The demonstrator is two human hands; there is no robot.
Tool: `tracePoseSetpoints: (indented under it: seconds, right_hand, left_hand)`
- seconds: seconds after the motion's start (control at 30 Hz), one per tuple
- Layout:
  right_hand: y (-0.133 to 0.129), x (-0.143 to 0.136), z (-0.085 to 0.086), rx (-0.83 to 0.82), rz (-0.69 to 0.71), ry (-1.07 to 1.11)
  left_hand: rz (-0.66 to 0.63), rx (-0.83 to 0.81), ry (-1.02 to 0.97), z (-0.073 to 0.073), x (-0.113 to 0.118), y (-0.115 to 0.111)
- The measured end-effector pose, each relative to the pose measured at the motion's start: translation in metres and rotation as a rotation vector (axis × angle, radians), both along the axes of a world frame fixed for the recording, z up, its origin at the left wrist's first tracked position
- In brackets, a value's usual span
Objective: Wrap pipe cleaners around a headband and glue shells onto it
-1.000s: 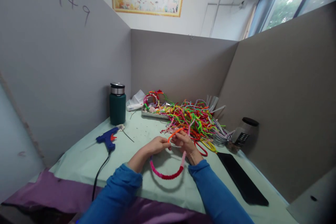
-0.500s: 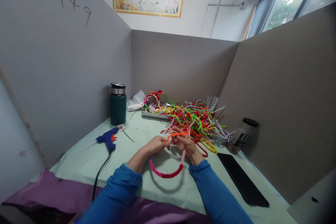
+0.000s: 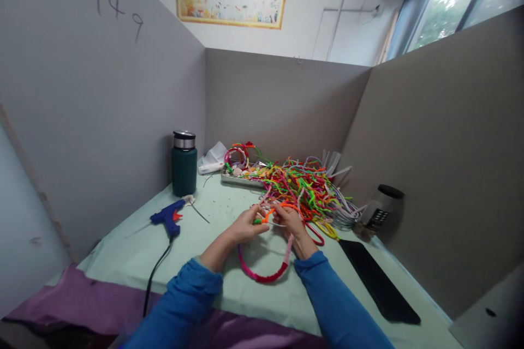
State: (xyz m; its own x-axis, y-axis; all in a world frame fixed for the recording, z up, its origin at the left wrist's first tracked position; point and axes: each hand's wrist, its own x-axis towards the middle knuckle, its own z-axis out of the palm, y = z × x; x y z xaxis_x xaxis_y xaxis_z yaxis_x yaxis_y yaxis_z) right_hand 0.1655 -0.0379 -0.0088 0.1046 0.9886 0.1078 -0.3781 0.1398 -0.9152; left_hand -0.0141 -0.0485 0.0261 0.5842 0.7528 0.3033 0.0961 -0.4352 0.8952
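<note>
Between my hands hangs a hoop (image 3: 264, 279) wrapped in fuzzy pipe cleaner, with purple, magenta, red and pale pink stretches along its lower curve. My left hand (image 3: 245, 226) is closed on the hoop's upper left part, where a bit of green wrapping shows by the thumb. An orange pipe cleaner (image 3: 295, 208) runs from the hoop and bends over my right hand (image 3: 291, 224), whose fingers pinch it close to my left fingertips. A bare whitish stretch of the hoop shows between the hands. My right fingertips are partly hidden.
Behind my hands lies a heap of coloured pipe cleaners (image 3: 303, 182), beside a metal tray (image 3: 241, 180). At left are a blue glue gun (image 3: 167, 218) and a green bottle (image 3: 184, 169). A clear jar (image 3: 374, 212) and a black slab-like object (image 3: 379, 281) are at right.
The orange pipe cleaner now curves up and over my right hand instead of stretching across. The hoop has shifted slightly right, and green wrapping has come into sight by my left thumb.
</note>
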Motion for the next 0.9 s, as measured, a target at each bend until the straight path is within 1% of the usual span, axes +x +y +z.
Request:
tracePoseSetpoints:
  seconds: [0.13,0.2,0.27,0.33,0.4,0.5,0.6,0.73,0.83,0.9]
  right_hand:
    - [0.001,-0.002,-0.003,-0.028,-0.001,-0.095]
    - [0.0,-0.004,-0.002,-0.02,0.017,-0.107]
    - [-0.003,-0.005,0.0,-0.034,0.046,-0.104]
    - [-0.007,-0.005,0.001,-0.046,0.1,-0.079]
    - [-0.01,-0.006,0.002,-0.024,0.172,-0.046]
    - [-0.015,-0.008,0.004,0.007,0.278,-0.011]
    - [-0.017,-0.008,0.006,-0.02,0.276,0.04]
    - [-0.014,-0.004,0.005,-0.032,0.222,0.121]
    - [-0.012,-0.001,0.003,-0.013,0.226,0.15]
    - [-0.012,0.0,0.002,0.001,0.247,0.152]
  left_hand:
    - [-0.007,0.013,-0.119,0.004,-0.003,0.0]
    - [0.011,-0.044,-0.176,0.004,-0.003,0.002]
    - [0.043,-0.141,-0.238,0.004,-0.002,0.006]
    - [0.083,-0.217,-0.3,0.003,-0.001,0.011]
    - [0.135,-0.241,-0.34,0.001,-0.001,0.015]
    - [0.23,-0.174,-0.32,-0.003,-0.002,0.02]
    - [0.293,-0.039,-0.201,-0.008,-0.002,0.022]
    - [0.295,0.103,-0.051,-0.01,-0.003,0.02]
    - [0.281,0.189,0.038,-0.008,-0.003,0.015]
    - [0.294,0.237,0.111,-0.006,-0.004,0.013]
